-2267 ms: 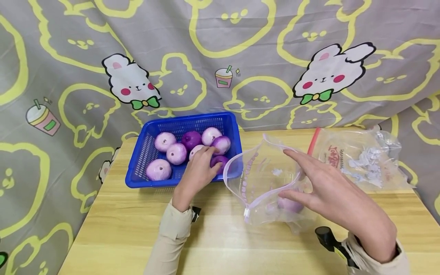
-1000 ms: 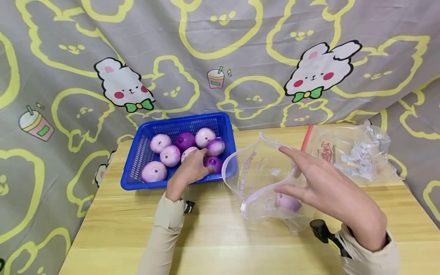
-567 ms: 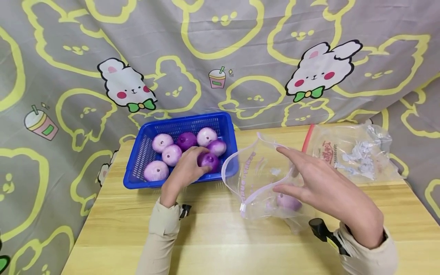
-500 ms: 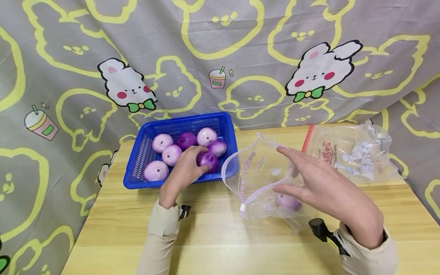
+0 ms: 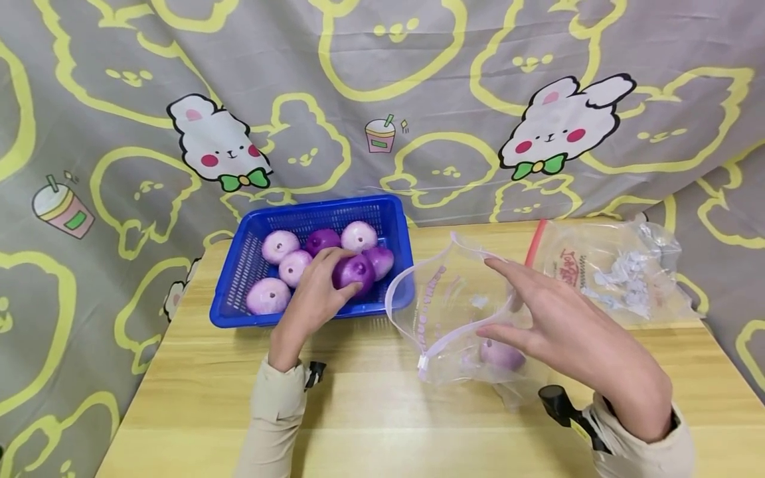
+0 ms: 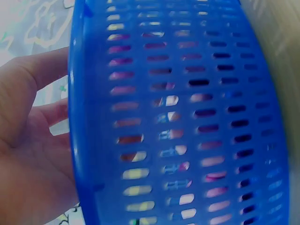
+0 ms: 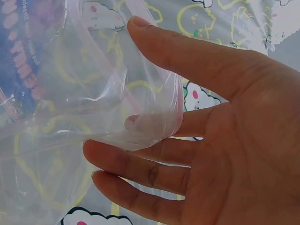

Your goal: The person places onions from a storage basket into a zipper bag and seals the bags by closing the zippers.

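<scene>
Now our left hand grips a dark purple onion just above the blue basket; right of the basket, our right hand holds the zip bag's mouth spread, fingers relaxed.

we see a blue slotted basket of pale pink and deep purple onions, a clear bag edged white with pink lettering, a red-striped clear bag, a yellow wood table, beige sleeves, and grey cloth with yellow outlines and white bunnies
</scene>
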`<state>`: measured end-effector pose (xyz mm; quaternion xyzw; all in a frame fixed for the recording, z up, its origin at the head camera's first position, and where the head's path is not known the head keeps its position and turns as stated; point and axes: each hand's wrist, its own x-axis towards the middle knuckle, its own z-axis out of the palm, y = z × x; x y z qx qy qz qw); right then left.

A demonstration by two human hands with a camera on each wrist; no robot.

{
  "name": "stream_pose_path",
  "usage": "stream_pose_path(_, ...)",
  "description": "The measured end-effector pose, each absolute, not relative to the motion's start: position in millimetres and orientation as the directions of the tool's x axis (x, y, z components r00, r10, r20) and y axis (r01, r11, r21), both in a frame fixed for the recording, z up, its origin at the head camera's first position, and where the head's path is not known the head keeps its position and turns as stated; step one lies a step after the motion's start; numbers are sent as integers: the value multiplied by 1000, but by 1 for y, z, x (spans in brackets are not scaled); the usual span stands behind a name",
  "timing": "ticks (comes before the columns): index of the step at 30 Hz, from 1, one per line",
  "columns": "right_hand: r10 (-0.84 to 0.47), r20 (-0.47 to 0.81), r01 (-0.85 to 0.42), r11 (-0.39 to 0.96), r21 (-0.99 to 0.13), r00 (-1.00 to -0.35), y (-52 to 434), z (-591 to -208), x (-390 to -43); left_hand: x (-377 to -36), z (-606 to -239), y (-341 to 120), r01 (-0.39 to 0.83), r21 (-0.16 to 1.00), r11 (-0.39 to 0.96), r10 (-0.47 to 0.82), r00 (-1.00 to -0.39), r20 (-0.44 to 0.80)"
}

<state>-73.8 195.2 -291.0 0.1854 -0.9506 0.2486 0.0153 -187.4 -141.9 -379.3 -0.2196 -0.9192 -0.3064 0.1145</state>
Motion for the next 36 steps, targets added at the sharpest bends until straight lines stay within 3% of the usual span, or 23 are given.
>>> stream_pose_path(12,-355,151,-383,804,-455,-923,194,-291,-72,-182,-364,-153,464,542,700,265,-874,407)
stream_pose_path(36,-347,96,-351,812,-466,-933,192,-290,-74,-160,-338,-143,553,517,653,249,-802,544)
